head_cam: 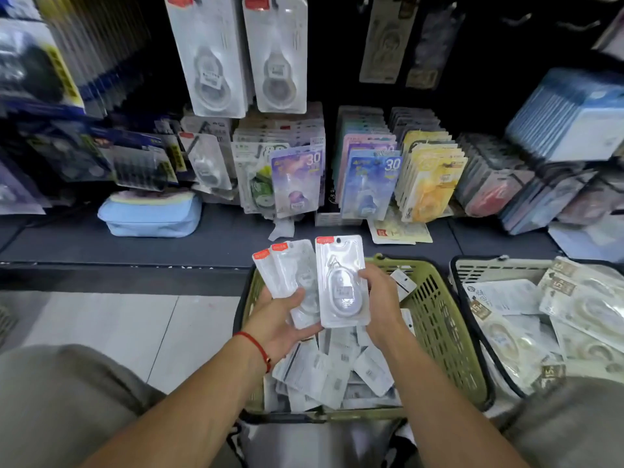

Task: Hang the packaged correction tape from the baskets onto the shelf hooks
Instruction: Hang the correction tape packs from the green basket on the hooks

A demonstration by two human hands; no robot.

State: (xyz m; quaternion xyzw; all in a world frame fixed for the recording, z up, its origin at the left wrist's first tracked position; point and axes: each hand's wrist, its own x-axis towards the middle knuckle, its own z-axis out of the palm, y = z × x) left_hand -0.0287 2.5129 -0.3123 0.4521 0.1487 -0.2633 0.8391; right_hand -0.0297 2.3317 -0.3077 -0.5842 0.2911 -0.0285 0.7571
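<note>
My left hand point(282, 319) holds a fanned stack of clear correction tape packs point(290, 275) with red tabs on top. My right hand point(380, 298) grips one more pack point(341, 282) upright by its right edge, beside that stack. Both hands hover over the green basket point(442, 332), which holds several more packs point(334, 369) lying face down. On the shelf above, two matching packs point(212, 55) hang from hooks side by side, the second one point(278, 55) to the right.
A white basket point(479, 268) at the right holds larger tape packs. Rows of coloured tape packs point(368, 184) hang at shelf level. A light blue pouch point(152, 214) lies on the dark shelf ledge point(135, 248). Empty hooks point(516, 20) stick out at the upper right.
</note>
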